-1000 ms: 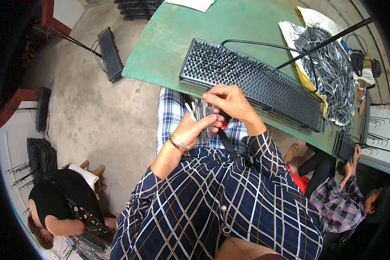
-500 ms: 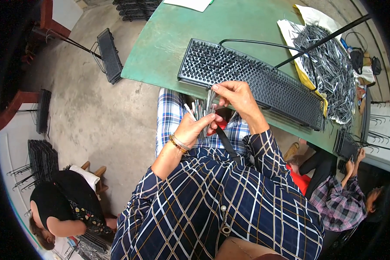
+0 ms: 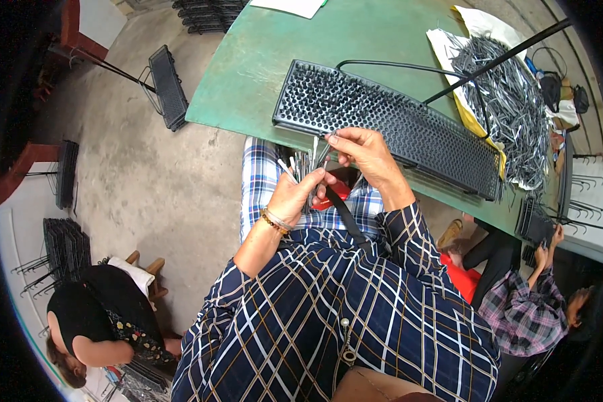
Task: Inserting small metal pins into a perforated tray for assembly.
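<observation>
My left hand (image 3: 292,197) is closed round a bundle of thin grey and silvery strips (image 3: 303,165), held over my lap just in front of the table edge. Their upper ends fan out above the thumb. My right hand (image 3: 372,159) is beside it, thumb and forefinger pinched at the top of one or more strips. How many it grips cannot be made out. Just beyond both hands, a long black panel (image 3: 382,126) covered in rows of small studs lies along the near edge of the green table (image 3: 248,80). A bent black rod frame (image 3: 398,65) is attached to it.
A large heap of strips (image 3: 506,100) lies on a white and yellow sack at the table's right. Another black panel (image 3: 167,87) stands on the floor at left. One person (image 3: 104,311) bends at lower left; another in plaid (image 3: 526,311) works at right. Panels are stacked (image 3: 65,248) at left.
The strips between my hands have shifted slightly, and my left fingers have moved a little on the bundle. My right hand stays pinched near the same spot.
</observation>
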{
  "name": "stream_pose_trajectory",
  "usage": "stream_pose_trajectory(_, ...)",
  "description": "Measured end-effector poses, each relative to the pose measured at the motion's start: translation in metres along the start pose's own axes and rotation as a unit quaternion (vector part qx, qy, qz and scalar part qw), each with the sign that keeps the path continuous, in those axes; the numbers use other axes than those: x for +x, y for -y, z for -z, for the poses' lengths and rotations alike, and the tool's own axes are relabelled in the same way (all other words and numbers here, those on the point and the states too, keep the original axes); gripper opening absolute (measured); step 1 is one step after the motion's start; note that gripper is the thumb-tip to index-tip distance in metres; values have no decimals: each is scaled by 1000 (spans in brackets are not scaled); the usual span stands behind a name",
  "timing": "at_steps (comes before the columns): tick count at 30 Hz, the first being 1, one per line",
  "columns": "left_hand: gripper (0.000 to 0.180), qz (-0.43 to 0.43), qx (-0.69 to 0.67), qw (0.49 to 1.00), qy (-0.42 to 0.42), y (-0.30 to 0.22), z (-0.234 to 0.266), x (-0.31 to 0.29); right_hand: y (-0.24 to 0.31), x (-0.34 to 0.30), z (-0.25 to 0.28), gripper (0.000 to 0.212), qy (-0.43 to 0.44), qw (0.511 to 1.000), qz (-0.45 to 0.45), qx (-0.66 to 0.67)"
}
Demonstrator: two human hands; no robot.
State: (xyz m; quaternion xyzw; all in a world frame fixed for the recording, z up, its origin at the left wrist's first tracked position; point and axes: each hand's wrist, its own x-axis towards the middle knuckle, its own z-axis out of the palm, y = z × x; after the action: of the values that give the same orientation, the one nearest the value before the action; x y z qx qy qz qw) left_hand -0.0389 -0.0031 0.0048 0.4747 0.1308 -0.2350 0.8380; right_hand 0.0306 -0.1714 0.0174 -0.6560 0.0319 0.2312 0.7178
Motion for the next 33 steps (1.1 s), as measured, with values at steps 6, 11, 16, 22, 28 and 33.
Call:
stream_pose_trajectory(6,19,-17,48,999,-2,2,0,-1,-4,-1,0,22,7,999,15,29)
stream_pose_trajectory(11,22,-7,9,1000,-3,3,2,-1,4,1,9,22,-57,993,67,81)
stream_pose_trajectory(16,27,-10,-23,999,-24,0,0,1,11,-7,5,21,-10,999,49,14)
stream_pose_trajectory(22,21,-14,4,999,-37,4,-1,0,-3,-8,-5,24,8,999,25,-19)
stream_pose_trajectory(28,14,-8,66,997,-49,6,3,0,-10,-9,-8,24,-22,998,26,-53)
stream_pose_trajectory(33,16,11,74,995,-70,7,4,1,-12,-10,-7,25,-13,997,35,-62)
